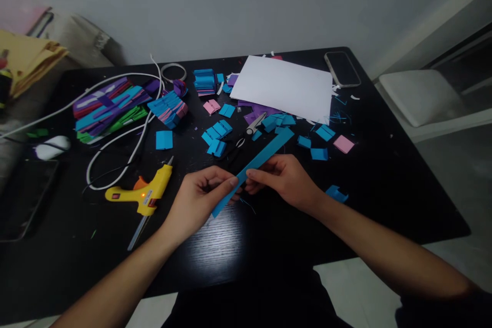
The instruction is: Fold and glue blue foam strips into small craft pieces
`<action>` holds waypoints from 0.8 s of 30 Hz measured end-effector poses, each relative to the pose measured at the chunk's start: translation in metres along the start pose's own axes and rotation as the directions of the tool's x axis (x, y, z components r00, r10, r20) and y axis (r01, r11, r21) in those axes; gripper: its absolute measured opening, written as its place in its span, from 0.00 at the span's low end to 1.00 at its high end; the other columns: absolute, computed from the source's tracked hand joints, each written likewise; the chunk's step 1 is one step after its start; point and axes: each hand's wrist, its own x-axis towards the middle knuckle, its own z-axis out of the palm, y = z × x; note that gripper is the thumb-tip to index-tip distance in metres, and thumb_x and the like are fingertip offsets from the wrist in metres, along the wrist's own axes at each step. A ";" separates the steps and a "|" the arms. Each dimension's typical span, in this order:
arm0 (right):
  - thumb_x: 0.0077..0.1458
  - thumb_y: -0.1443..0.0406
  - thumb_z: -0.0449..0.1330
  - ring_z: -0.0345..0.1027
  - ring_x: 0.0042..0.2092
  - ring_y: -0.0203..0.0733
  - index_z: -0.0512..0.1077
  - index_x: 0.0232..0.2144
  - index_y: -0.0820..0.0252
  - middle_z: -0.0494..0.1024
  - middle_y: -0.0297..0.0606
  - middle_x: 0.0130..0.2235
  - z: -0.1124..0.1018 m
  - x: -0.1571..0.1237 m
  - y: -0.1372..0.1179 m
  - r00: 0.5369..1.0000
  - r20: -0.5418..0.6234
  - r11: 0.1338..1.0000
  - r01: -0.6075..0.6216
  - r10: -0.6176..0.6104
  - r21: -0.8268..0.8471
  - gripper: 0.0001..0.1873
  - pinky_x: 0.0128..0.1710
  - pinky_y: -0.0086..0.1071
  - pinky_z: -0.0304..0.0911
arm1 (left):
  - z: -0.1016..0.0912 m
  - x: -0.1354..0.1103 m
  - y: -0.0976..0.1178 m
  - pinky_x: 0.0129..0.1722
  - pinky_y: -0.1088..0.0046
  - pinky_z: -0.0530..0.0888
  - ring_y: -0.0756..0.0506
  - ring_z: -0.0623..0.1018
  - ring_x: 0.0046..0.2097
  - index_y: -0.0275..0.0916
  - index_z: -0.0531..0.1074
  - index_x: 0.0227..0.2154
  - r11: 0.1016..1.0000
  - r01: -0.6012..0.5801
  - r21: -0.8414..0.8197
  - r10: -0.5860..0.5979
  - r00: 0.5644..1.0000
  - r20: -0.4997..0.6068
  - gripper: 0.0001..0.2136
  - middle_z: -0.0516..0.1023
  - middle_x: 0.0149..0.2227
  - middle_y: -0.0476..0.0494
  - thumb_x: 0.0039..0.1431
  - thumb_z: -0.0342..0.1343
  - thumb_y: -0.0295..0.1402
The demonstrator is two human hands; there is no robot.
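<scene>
I'm looking down through the head camera, and here is the left hand [198, 192], thumb pressed on top of the blue paper strip [267, 152], fingers curled behind, clamped on it. And the right hand [282, 178] is on it as well, thumb and fingers pinched together along its edge, close to the left thumb! The strip slants across my view over the black table [388, 205], lower end beside the left hand, upper end out past the right, towards the folded blue pieces [279, 122].

Just beyond the strip I've got the scissors [255, 125], their lower part partly hidden among dark shadow. Behind them lies a white sheet [284, 84], with purple paper [258, 111] peeking from under its near edge. Over to the left, the yellow glue gun [149, 192] rests on its side, a small orange light glowing on its body (a clear stick juts from its back end), nozzle aimed up the table.

Farther left, a white cable [144, 136] loops beside the bundle of coloured strips [109, 105], purple, blue and green among them. At the far right corner I spot a phone [343, 69], lying flat. A pink piece [344, 144] sits near the blue ones, and one folded blue piece [337, 194] lies by the right forearm.
</scene>
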 end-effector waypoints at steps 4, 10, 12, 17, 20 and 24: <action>0.48 0.56 0.77 0.80 0.30 0.40 0.81 0.30 0.63 0.84 0.37 0.28 -0.006 0.002 -0.008 0.998 -0.039 0.998 0.053 -0.054 -0.021 0.16 0.34 0.35 0.80 | -0.002 0.001 0.001 0.33 0.76 0.79 0.49 0.83 0.30 0.36 0.80 0.33 1.000 -0.007 -0.011 0.007 1.000 -0.016 0.08 0.85 0.28 0.46 0.62 0.66 0.36; 0.48 0.57 0.77 0.80 0.29 0.38 0.81 0.31 0.62 0.84 0.35 0.28 0.000 0.000 -0.003 0.998 -0.047 0.998 0.052 -0.050 0.031 0.15 0.34 0.32 0.79 | -0.001 0.001 -0.001 0.32 0.77 0.78 0.50 0.82 0.30 0.36 0.80 0.33 0.999 -0.031 -0.021 0.031 0.999 -0.012 0.07 0.85 0.28 0.46 0.62 0.65 0.35; 0.48 0.57 0.77 0.80 0.30 0.38 0.82 0.32 0.62 0.84 0.36 0.29 0.005 -0.001 0.003 1.000 -0.013 0.998 0.022 -0.021 0.050 0.16 0.34 0.33 0.79 | 0.000 0.001 -0.002 0.33 0.77 0.78 0.50 0.82 0.30 0.36 0.80 0.33 0.998 -0.049 -0.030 0.049 0.999 -0.002 0.07 0.85 0.28 0.46 0.63 0.65 0.35; 0.46 0.57 0.78 0.81 0.31 0.40 0.82 0.33 0.62 0.85 0.37 0.30 0.008 -0.001 0.008 1.000 0.012 0.999 0.006 -0.006 0.045 0.16 0.35 0.34 0.80 | 0.001 0.000 -0.001 0.32 0.78 0.79 0.51 0.82 0.29 0.35 0.81 0.33 0.997 -0.064 -0.035 0.064 0.998 -0.005 0.06 0.85 0.28 0.46 0.63 0.65 0.33; 0.46 0.57 0.78 0.81 0.30 0.39 0.82 0.31 0.62 0.84 0.36 0.29 0.003 0.001 0.003 0.999 -0.018 0.999 0.033 -0.032 0.026 0.15 0.34 0.33 0.80 | 0.000 0.001 -0.001 0.30 0.79 0.78 0.51 0.82 0.28 0.35 0.80 0.32 0.998 -0.066 -0.014 0.065 0.998 -0.018 0.06 0.84 0.26 0.47 0.62 0.64 0.33; 0.48 0.57 0.77 0.80 0.29 0.38 0.82 0.30 0.62 0.84 0.36 0.28 -0.004 0.003 -0.005 0.995 -0.065 0.998 0.069 -0.069 -0.009 0.15 0.33 0.33 0.80 | -0.001 0.001 -0.001 0.29 0.78 0.79 0.50 0.83 0.27 0.35 0.80 0.33 0.999 -0.045 -0.001 0.045 0.998 -0.033 0.07 0.84 0.27 0.46 0.62 0.65 0.34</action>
